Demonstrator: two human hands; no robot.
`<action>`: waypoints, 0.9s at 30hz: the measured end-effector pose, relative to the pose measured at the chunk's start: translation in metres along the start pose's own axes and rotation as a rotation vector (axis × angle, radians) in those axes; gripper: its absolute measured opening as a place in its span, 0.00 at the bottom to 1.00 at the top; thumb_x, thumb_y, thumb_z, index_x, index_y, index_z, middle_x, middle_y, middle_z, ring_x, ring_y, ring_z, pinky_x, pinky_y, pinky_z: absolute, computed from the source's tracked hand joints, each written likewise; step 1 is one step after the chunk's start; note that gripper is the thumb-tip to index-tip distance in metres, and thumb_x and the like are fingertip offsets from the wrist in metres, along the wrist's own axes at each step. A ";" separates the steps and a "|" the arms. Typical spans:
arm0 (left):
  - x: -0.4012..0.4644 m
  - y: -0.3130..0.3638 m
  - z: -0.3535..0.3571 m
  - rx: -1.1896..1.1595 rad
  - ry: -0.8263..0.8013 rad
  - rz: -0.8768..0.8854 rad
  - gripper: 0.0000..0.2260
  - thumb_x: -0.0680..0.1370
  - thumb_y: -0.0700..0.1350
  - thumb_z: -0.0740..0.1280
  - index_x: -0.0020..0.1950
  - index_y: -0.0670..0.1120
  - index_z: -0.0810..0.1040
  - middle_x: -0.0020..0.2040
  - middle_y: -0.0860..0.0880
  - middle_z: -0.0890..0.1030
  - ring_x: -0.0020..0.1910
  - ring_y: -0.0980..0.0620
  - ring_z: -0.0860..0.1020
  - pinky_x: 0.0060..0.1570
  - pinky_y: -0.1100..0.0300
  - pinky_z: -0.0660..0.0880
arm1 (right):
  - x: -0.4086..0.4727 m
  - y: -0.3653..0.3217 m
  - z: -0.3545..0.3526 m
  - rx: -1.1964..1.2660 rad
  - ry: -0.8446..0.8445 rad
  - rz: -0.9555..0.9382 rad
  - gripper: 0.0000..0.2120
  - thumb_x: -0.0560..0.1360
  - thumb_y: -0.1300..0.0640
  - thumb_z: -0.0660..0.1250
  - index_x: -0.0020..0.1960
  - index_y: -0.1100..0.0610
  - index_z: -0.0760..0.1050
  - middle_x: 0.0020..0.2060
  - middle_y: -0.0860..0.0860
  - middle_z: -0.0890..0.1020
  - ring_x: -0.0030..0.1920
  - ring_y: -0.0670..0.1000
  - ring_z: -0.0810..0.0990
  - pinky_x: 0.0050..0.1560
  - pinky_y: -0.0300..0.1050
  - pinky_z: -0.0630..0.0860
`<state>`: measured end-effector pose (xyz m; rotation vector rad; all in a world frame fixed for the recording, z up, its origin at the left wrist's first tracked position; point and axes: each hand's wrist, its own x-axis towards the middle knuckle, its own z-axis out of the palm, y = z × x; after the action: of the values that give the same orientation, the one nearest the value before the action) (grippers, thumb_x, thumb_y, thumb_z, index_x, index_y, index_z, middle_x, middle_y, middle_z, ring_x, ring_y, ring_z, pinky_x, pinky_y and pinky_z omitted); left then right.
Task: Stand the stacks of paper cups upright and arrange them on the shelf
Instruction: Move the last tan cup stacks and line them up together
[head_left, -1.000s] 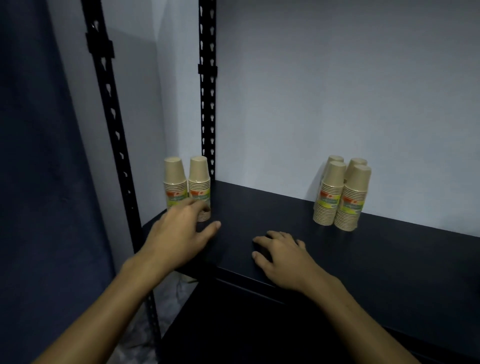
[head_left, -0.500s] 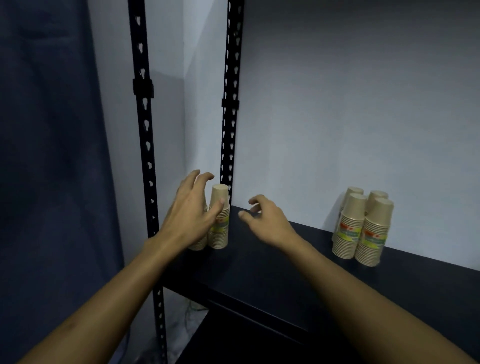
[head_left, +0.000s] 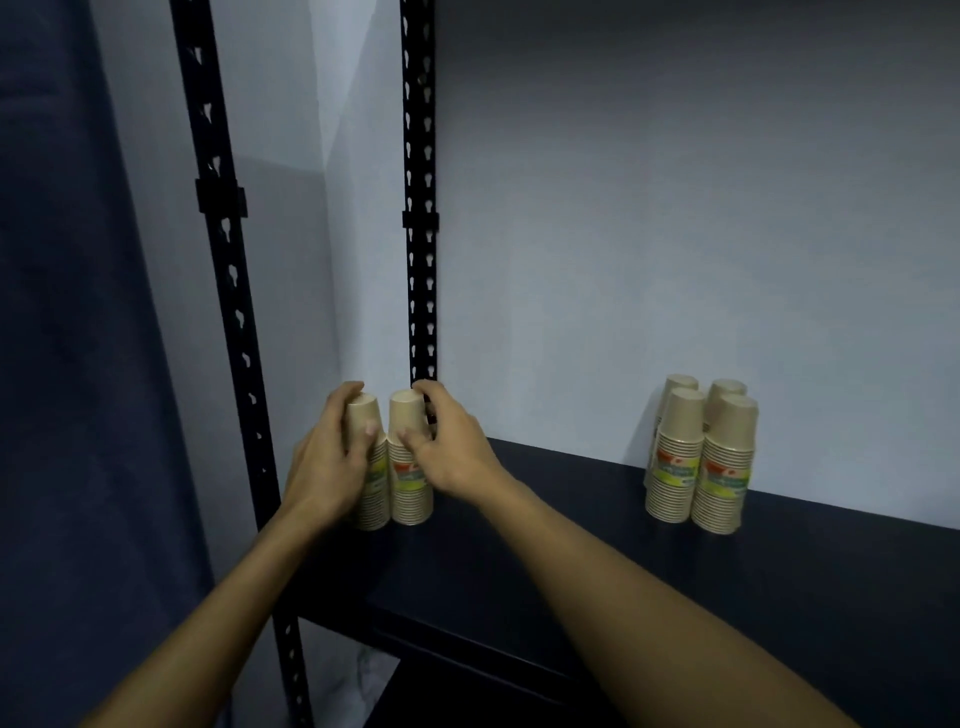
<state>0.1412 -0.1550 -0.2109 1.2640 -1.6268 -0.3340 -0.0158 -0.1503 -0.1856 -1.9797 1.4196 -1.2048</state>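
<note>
Two upright stacks of tan paper cups stand side by side at the left end of the dark shelf (head_left: 571, 519). My left hand (head_left: 327, 462) grips the left stack (head_left: 375, 499), fingers curled round its upper part. My right hand (head_left: 447, 447) grips the right stack (head_left: 410, 483), thumb in front and fingers behind. A group of several more upright stacks (head_left: 698, 457) stands farther right against the wall, apart from both hands.
Two black slotted uprights (head_left: 228, 322) (head_left: 420, 208) frame the shelf's left end, the rear one just behind the held stacks. A pale wall backs the shelf. A dark blue curtain (head_left: 78, 364) hangs at the left. A lower shelf edge (head_left: 467, 660) shows below.
Both hands rose from the shelf's front edge to the two left stacks and now curl round them, one each. The camera has tilted up and moved closer.
</note>
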 end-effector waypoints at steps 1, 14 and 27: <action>0.000 -0.001 0.001 0.001 -0.012 0.002 0.21 0.84 0.47 0.62 0.76 0.54 0.64 0.67 0.47 0.75 0.57 0.52 0.75 0.56 0.52 0.75 | -0.002 0.004 -0.003 -0.011 0.018 -0.019 0.24 0.81 0.56 0.66 0.75 0.51 0.64 0.68 0.54 0.76 0.63 0.55 0.78 0.62 0.52 0.77; -0.026 0.061 0.069 -0.228 -0.340 0.179 0.19 0.80 0.48 0.69 0.70 0.58 0.70 0.59 0.53 0.80 0.52 0.67 0.80 0.52 0.61 0.81 | -0.091 0.058 -0.121 -0.028 0.143 -0.036 0.22 0.77 0.54 0.72 0.69 0.46 0.70 0.57 0.47 0.80 0.53 0.41 0.81 0.49 0.37 0.80; -0.077 0.150 0.164 -0.585 -0.663 0.212 0.26 0.77 0.53 0.73 0.73 0.58 0.70 0.62 0.50 0.82 0.59 0.53 0.82 0.58 0.46 0.80 | -0.207 0.082 -0.241 -0.119 0.298 0.038 0.22 0.75 0.54 0.73 0.66 0.47 0.72 0.55 0.45 0.80 0.51 0.45 0.82 0.47 0.39 0.80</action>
<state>-0.0827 -0.0834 -0.2191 0.5444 -1.9767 -1.0902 -0.2824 0.0411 -0.2003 -1.8980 1.7004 -1.4775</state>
